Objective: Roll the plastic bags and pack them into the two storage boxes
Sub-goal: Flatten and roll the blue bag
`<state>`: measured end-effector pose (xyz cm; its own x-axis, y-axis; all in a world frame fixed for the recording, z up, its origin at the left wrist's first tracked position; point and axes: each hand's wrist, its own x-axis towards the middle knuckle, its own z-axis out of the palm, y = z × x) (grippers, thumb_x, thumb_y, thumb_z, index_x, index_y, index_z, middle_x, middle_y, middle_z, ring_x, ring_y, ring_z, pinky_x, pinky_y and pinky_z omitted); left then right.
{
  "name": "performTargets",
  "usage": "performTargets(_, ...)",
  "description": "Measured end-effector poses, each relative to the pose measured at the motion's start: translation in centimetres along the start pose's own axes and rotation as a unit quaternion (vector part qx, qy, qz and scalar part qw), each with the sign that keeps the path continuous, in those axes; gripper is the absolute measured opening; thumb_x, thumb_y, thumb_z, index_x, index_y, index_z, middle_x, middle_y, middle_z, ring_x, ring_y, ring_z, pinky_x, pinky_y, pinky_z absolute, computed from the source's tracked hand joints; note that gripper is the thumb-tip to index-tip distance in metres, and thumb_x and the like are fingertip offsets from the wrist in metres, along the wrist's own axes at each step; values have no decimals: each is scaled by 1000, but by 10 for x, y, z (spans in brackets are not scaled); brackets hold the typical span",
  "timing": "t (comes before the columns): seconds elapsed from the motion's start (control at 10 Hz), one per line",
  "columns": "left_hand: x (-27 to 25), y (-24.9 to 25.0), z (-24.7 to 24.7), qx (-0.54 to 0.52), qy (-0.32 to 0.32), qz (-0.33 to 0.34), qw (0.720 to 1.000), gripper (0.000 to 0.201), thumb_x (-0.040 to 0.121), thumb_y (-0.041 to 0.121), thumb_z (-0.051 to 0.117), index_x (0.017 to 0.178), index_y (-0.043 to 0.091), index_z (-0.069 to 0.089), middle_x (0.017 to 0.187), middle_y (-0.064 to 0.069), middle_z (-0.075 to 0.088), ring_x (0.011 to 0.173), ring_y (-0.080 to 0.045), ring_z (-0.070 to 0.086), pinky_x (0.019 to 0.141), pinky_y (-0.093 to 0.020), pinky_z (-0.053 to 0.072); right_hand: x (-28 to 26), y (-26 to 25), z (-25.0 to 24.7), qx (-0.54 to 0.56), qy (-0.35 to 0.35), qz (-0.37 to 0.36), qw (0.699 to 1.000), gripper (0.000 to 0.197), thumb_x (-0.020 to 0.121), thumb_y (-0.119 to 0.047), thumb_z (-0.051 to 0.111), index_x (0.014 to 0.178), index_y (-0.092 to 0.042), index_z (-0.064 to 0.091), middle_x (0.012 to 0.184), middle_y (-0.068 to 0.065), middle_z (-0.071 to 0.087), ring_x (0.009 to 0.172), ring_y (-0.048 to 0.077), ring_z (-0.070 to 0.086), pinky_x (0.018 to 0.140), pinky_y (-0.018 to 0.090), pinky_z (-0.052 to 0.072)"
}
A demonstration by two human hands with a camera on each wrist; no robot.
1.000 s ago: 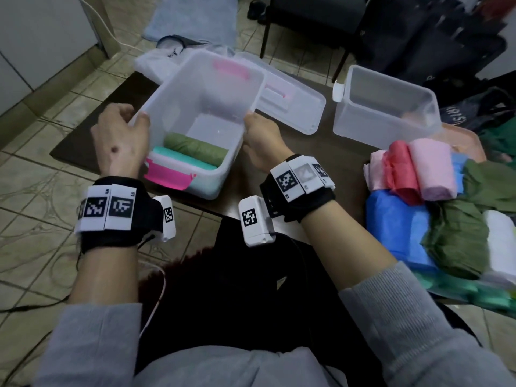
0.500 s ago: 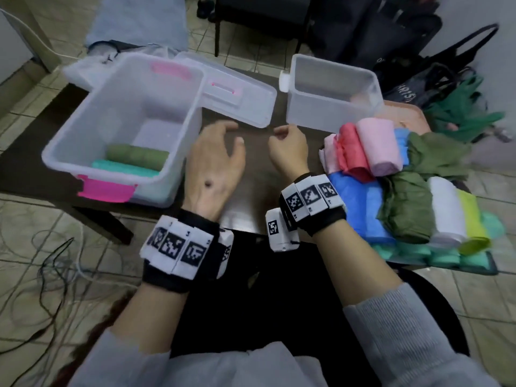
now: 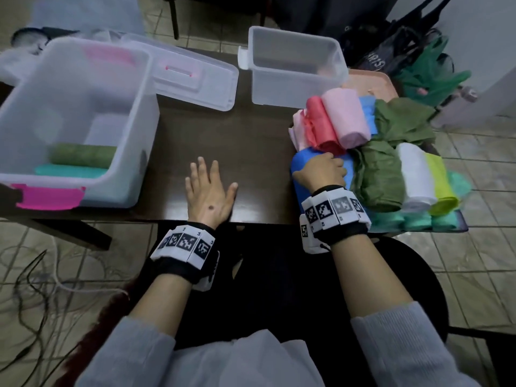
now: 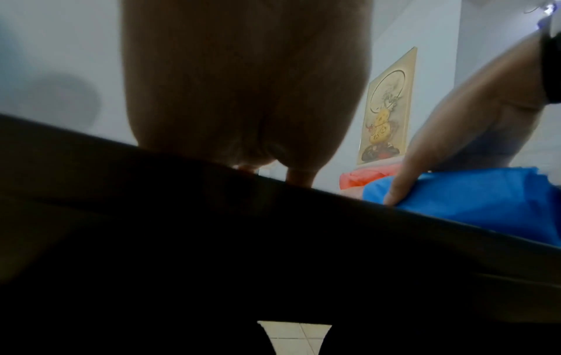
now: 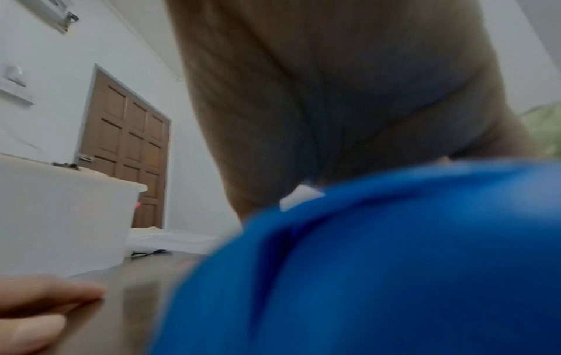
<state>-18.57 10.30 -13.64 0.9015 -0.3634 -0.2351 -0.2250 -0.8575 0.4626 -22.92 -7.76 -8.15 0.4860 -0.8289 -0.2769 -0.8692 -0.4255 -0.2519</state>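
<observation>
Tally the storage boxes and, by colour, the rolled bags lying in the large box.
storage boxes: 2, large box and small box
green roll: 1
teal roll: 1
Total: 4

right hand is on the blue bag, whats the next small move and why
Probably draw the blue bag off the pile onto the bare table in front. The right hand already grips it with the thumb down its side, the left hand lies flat and open on that clear patch, and the bag looks folded, not yet rolled.
</observation>
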Motion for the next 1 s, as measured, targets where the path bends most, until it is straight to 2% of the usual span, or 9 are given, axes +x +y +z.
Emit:
performTargets(0.2,-1,0,5,38,8,0,999,66,100,45,28,151,13,1,158,-12,-12,145,-26,-14,116,-40,-6,-21,-25,23,-43,-20,-117,992,72,87,-37,61,138,1,27,140,16,28,130,32,30,102,42,33)
performTargets(0.4,2,-1,9,40,12,0,999,66,100,44,28,151,13,2,158,-12,-12,145,-26,-14,116,-40,-7,-19,-58,37,-117,-13,-277,954,66,87,-40,60,134,-3,33,136,15,32,126,32,33,99,43,33)
performTargets(0.6,1,-2,9,43,10,4,999,66,99,44,27,151,13,1,158,-12,-13,145,-26,-14,116,-40,-7,-13,-76,42,-172,20,-368,914,58,86,-37,60,128,-5,38,132,14,36,121,31,37,94,42,36)
performTargets(0.7,1,-1,8,42,12,7,999,66,99,45,27,151,13,1,158,-12,-13,145,-26,-14,116,-39,-7,-14,-76,43,-181,39,-386,904,55,85,-35,59,128,-5,40,130,14,37,119,31,38,90,41,37)
performTargets(0.8,2,-2,8,35,12,6,999,66,99,45,28,151,13,1,158,-12,-12,145,-26,-14,116,-40,-7,-6,-70,36,-114,-38,-387,914,74,84,-53,58,140,-11,32,136,12,34,127,30,32,101,44,32)
performTargets(0.9,3,-3,5,7,7,7,1000,67,99,43,33,151,13,3,158,-11,-12,145,-25,-15,116,-39,-8,3,-69,22,58,-108,-285,951,67,94,-55,39,144,-12,29,146,15,31,137,30,26,111,43,22)
performTargets(1.0,4,-3,1,-37,7,7,999,68,98,39,40,151,12,8,158,-11,-10,145,-25,-14,116,-39,-7,10,-68,12,64,-148,-221,962,64,101,-48,20,142,-3,35,148,18,35,140,27,27,113,35,11)
